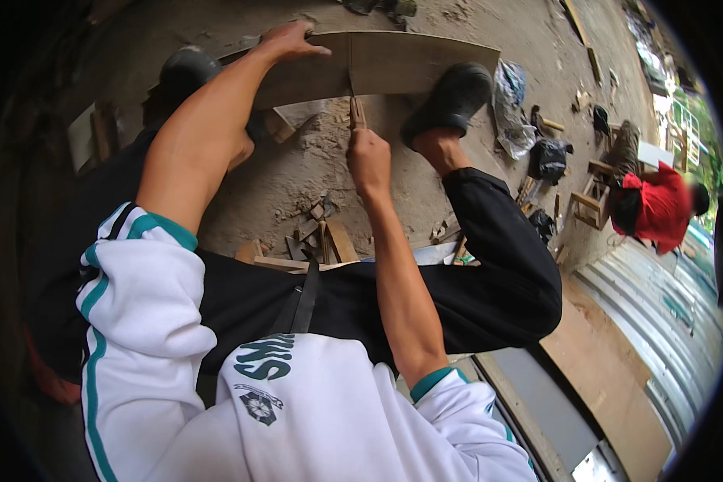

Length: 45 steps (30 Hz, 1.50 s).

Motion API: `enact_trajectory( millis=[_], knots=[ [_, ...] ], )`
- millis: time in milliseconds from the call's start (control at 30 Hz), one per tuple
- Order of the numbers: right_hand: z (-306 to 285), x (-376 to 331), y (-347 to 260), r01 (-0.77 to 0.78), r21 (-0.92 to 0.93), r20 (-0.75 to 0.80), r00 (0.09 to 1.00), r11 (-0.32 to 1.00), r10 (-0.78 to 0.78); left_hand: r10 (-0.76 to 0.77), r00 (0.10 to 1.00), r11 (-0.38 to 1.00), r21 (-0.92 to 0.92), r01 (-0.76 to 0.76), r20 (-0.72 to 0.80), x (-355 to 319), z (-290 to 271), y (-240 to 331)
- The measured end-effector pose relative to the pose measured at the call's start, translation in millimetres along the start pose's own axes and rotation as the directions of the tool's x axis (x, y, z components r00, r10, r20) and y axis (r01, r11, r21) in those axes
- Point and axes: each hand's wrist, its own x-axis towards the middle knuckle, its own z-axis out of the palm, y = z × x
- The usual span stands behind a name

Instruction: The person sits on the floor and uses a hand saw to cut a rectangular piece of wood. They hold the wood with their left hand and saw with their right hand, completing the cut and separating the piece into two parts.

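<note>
At upper centre, the right hand (369, 163), clenched on a slender tool (357, 112), lies below the crosswise board (414, 64), which the left hand (291, 42) touches at upper left, grip indeterminable.

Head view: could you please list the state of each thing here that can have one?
Left hand: fingers spread, on the board
Right hand: closed around the tool handle
Wood-handled tool: gripped, reaching the board's near edge; perhaps a saw
Board: dark line across it; cut depth unclear
Right shoe: worn, overlapping the board's right part
Clear plastic bag: crumpled
Wood scraps: loosely heaped
</note>
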Motion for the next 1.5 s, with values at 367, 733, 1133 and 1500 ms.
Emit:
enact_trajectory(
  millis=[367,733,1133,1500],
  knots=[
    [13,7,17,0.015,0.019,-0.044,0.999,1.0,-0.014,0.023,0.999,0.999,0.023,-0.023,0.026,5,-1,-3],
    [12,34,17,0.033,-0.057,-0.025,0.999,0.998,-0.035,0.002,0.998,0.998,0.061,-0.005,0.063,-6,-9,16],
    [3,10,-6,-0.091,-0.038,0.01,0.996,0.995,0.092,0.011,0.992,0.999,0.049,-0.005,-0.124,-13,0,5],
    [-26,-57,-43,-0.124,-0.005,-0.025,0.992,0.992,0.124,-0.041,0.998,0.993,0.109,0.045,-0.039,0,0,-20]
  ],
)
